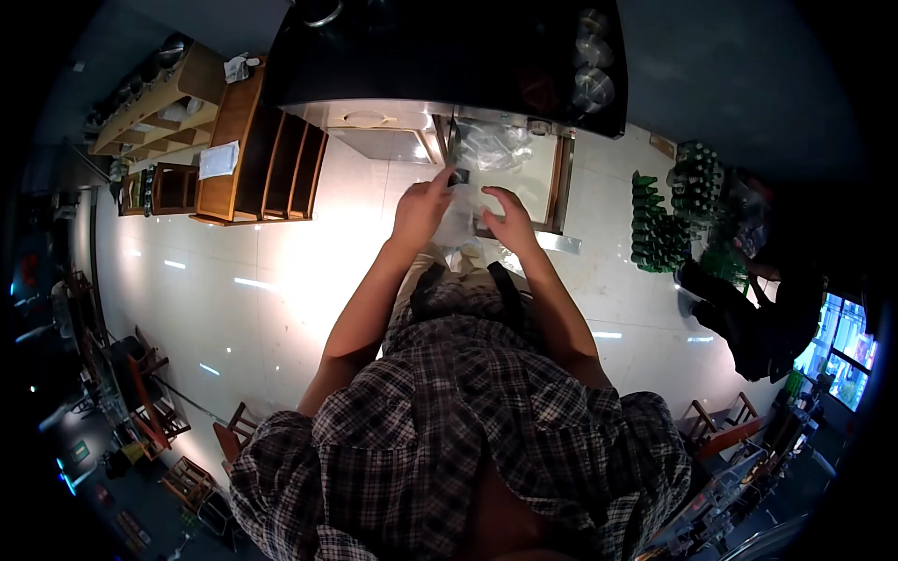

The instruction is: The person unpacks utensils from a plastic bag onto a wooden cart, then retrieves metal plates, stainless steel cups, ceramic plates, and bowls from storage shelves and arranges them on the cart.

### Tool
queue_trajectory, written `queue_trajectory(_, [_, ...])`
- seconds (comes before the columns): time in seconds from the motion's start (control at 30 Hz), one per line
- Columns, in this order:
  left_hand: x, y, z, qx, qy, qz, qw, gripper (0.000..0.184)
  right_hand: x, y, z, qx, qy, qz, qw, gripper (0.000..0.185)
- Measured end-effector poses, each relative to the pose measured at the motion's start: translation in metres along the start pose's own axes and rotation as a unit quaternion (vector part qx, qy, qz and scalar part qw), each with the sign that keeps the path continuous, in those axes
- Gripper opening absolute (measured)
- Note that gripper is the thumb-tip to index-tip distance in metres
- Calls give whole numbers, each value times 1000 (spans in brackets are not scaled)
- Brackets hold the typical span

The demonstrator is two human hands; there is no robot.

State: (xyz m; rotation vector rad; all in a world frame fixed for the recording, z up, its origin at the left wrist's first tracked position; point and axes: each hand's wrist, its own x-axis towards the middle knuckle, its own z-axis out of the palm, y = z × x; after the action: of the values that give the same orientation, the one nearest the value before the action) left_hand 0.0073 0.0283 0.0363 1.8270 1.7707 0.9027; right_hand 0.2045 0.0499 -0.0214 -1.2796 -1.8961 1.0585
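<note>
My left hand (pixel 420 211) and my right hand (pixel 510 222) are raised in front of my waist, close to the drawer front. Between them hangs a pale, see-through plastic bag (pixel 458 222). The fingers of my left hand are closed at its left edge. Those of my right hand are curled, with thumb and forefinger at its right edge. Just beyond my hands stands a pulled-out drawer (pixel 532 192) with crumpled clear plastic (pixel 491 145) inside.
A black-topped counter (pixel 449 65) lies ahead, with glass jars (pixel 592 86) on its right. Wooden shelves (pixel 245 140) stand to the left. Several green bottles (pixel 655 229) are on the floor at the right, near a person in dark clothes (pixel 748 323). Chairs (pixel 720 425) are behind.
</note>
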Motion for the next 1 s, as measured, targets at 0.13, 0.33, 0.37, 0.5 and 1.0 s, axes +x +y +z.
queue_trajectory(0.13, [2, -26, 0, 101, 43, 162, 981, 17, -26, 47, 14, -246, -156, -63, 954, 56])
queue_trajectory(0.33, [-3, -26, -4, 103, 33, 64, 992, 17, -7, 86, 27, -356, -169, -36, 919, 34])
queue_trajectory(0.37, [-3, -26, -4, 102, 36, 62, 992, 17, 4, 82, 21, -385, -163, 12, 908, 29])
queue_trajectory(0.5, [-4, -31, -8, 102, 55, 42, 992, 18, 33, 64, 10, -259, -134, -82, 953, 39])
queue_trajectory(1.0, [-9, -51, -13, 189, 60, 59, 978, 15, 16, 107, 66, -423, -59, -153, 891, 39])
